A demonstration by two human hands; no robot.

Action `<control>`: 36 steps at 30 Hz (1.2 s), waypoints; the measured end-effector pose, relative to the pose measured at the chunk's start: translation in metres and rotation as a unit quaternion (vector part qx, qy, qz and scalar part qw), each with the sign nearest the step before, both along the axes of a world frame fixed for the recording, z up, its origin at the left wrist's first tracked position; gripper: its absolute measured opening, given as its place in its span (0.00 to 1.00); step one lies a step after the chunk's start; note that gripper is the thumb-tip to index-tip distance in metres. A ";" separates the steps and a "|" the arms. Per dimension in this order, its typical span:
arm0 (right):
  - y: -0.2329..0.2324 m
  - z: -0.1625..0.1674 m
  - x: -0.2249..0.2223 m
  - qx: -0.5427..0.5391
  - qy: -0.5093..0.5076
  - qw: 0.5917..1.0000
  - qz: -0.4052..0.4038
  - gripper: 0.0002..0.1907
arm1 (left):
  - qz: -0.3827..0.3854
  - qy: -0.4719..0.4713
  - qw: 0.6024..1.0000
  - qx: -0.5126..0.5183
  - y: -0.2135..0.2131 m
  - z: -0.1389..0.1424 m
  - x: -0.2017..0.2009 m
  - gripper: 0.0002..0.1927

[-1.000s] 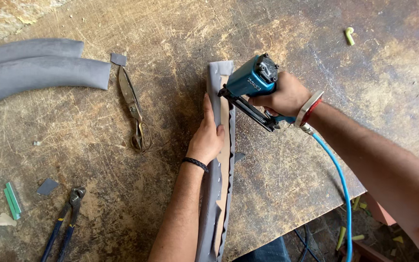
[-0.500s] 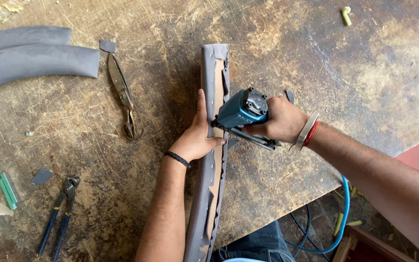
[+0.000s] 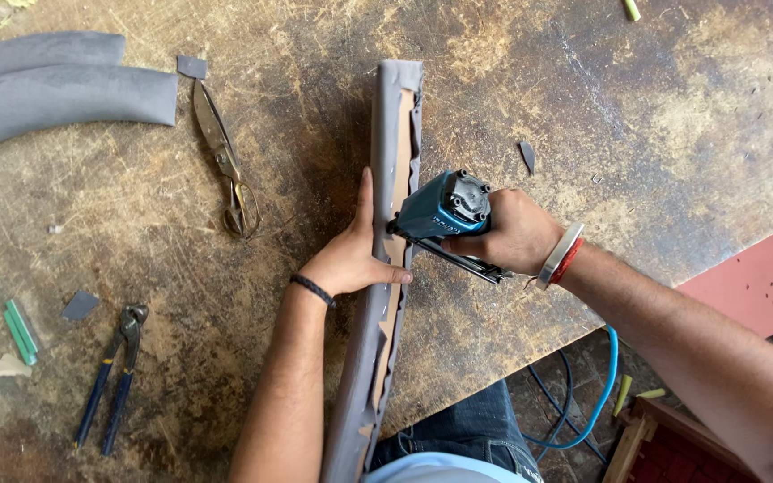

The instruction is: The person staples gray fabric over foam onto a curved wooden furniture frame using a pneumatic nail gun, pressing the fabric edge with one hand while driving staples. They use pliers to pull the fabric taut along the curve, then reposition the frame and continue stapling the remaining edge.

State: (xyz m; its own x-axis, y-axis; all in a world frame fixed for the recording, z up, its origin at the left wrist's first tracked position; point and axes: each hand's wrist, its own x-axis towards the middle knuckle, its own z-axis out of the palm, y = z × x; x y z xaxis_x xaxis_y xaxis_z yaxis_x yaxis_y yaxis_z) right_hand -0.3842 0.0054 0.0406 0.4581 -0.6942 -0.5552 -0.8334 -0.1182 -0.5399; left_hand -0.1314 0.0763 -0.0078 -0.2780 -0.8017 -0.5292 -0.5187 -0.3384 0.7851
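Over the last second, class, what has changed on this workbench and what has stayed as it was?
The right hand has brought the blue stapler down the grey padded strip, away from its far end and toward the person. The left hand slid the same way and still presses the strip flat. Nothing was picked up or let go. The scissors, pliers and grey curved pieces lie unmoved.

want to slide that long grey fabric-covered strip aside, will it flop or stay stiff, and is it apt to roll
The grey fabric-covered strip probably stays stiff: bare board shows along its middle, and it juts past the table edge without sagging. It looks narrow and flat, so rolling seems unlikely. The loose fabric edges may drag on the rough top. The left hand presses it down; the right hand holds a teal staple gun.
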 end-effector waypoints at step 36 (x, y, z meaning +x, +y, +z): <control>0.013 -0.073 0.100 -0.251 0.019 0.945 0.208 0.38 | 0.272 -0.432 0.858 0.062 0.248 -0.008 0.137 0.55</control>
State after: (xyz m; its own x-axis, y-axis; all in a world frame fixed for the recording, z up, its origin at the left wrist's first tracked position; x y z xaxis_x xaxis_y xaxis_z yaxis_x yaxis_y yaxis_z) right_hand -0.2838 0.0186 -0.0326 0.7360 -0.6384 -0.2251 -0.6758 -0.6732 -0.3003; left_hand 0.0058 0.3244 -0.0160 0.6583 -0.6112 -0.4394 -0.6278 -0.7678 0.1276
